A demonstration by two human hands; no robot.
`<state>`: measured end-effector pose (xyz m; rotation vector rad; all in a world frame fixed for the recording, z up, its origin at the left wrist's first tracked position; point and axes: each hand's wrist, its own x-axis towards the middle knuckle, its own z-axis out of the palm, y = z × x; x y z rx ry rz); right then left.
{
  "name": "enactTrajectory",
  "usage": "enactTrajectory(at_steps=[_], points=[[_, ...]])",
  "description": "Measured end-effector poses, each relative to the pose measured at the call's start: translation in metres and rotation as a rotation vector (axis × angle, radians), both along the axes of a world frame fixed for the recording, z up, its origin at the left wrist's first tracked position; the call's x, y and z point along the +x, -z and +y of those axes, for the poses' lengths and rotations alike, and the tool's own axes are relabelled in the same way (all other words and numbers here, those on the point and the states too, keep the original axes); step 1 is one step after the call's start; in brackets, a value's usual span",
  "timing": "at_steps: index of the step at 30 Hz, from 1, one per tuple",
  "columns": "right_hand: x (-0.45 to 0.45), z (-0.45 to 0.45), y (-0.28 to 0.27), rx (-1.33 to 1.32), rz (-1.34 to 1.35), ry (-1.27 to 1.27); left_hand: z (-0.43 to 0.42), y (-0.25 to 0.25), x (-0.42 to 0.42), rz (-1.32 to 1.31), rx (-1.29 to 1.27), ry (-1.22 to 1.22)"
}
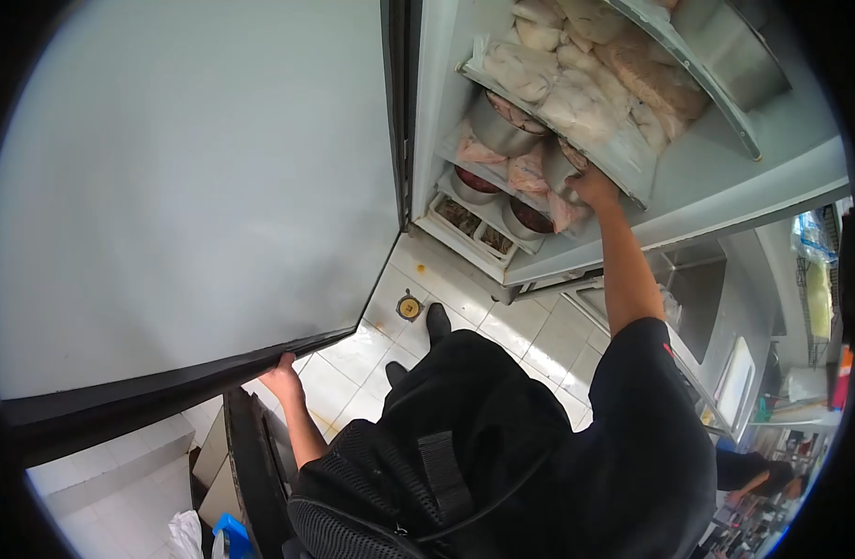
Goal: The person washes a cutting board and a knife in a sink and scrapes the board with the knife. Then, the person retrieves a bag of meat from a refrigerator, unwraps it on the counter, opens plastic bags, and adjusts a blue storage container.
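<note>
My left hand (pixel 284 380) is closed around the edge of the open refrigerator door (pixel 204 205), which stands wide at the left. My right hand (pixel 595 189) reaches into the refrigerator (pixel 772 182) and grips the rim of a metal pot (pixel 559 171) with pale meat in it, on the shelf below the bagged food. Beside that pot stands another metal pot (pixel 504 130) of meat. Pinkish bagged meat (pixel 528 173) lies near both. My right fingers are partly hidden by the pot and the shelf above.
Large plastic bags of pale meat (pixel 576 98) fill the shelf above. Lower down are metal bowls (pixel 525 220) with dark red contents and a white bin (pixel 460 216). A round drain (pixel 410 306) sits in the tiled floor. At right are a steel sink (pixel 693 289) and another person's arm (pixel 749 486).
</note>
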<state>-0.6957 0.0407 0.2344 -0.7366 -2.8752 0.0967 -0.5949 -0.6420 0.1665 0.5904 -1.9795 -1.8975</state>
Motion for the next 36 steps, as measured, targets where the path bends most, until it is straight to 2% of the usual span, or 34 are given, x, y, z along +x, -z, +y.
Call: enactTrajectory(at_steps=[2, 5, 7, 8, 10, 11, 13, 14, 16, 17, 19, 20, 22, 23, 26, 27, 29, 31, 33, 34, 36], points=[[0.008, -0.006, -0.001, 0.039, 0.002, 0.020, -0.001, -0.002, 0.000, -0.047, -0.043, -0.037], [0.008, -0.023, -0.006, -0.053, -0.095, 0.004, -0.005, -0.005, -0.006, -0.050, -0.065, -0.014], [0.024, -0.056, 0.002, 0.339, 0.273, 0.036, -0.002, -0.014, -0.006, -0.101, -0.087, -0.019], [0.027, -0.067, 0.004, 0.329, 0.265, 0.026, 0.000, -0.020, -0.005, -0.153, -0.108, -0.021], [0.033, -0.086, 0.012, 0.291, 0.517, -0.083, -0.001, -0.018, -0.003, -0.158, -0.120, -0.052], [0.034, -0.088, 0.022, 0.276, 0.494, -0.077, -0.007, -0.012, -0.002, -0.193, -0.139, -0.050], [0.032, -0.086, 0.039, 0.029, 0.698, -0.201, -0.010, -0.006, -0.002, -0.242, -0.164, -0.033], [0.032, -0.087, 0.045, 0.026, 0.683, -0.194, -0.009, -0.004, -0.002, -0.189, -0.133, -0.059], [0.030, -0.091, 0.059, -0.446, 0.722, -0.028, -0.008, -0.001, -0.003, -0.144, -0.102, -0.091], [0.030, -0.088, 0.074, -0.449, 0.714, -0.031, -0.009, -0.001, -0.004, -0.154, -0.102, -0.100], [0.034, -0.086, 0.115, -0.705, 0.698, 0.019, -0.016, 0.005, -0.007, -0.162, -0.177, -0.108], [0.037, -0.091, 0.125, -0.704, 0.689, 0.015, -0.026, 0.012, -0.009, -0.169, -0.175, -0.114], [0.053, -0.106, 0.143, -0.837, 0.265, 0.027, -0.041, 0.025, -0.007, -0.203, -0.028, -0.088], [0.062, -0.109, 0.150, -0.836, 0.257, 0.018, -0.035, 0.018, -0.009, -0.182, -0.055, -0.083], [0.087, -0.106, 0.175, -0.683, -0.175, -0.201, -0.020, 0.001, -0.017, -0.175, -0.119, -0.126], [0.098, -0.094, 0.192, -0.602, -0.292, -0.299, -0.027, 0.009, -0.017, -0.157, -0.079, -0.121], [0.125, -0.051, 0.261, -0.809, -0.517, -0.404, -0.019, 0.000, -0.019, -0.179, -0.081, -0.121], [0.144, -0.039, 0.242, -1.041, -0.721, -0.057, -0.022, 0.002, -0.019, -0.169, -0.073, -0.131], [0.156, -0.020, 0.240, -0.955, -0.836, 0.141, -0.024, 0.002, -0.015, -0.180, -0.031, -0.095], [0.156, -0.007, 0.246, -0.957, -0.852, 0.129, -0.026, 0.005, -0.013, -0.181, -0.020, -0.079], [0.165, 0.015, 0.264, -1.088, -0.761, 0.319, -0.012, -0.003, -0.014, -0.145, -0.183, -0.111]])
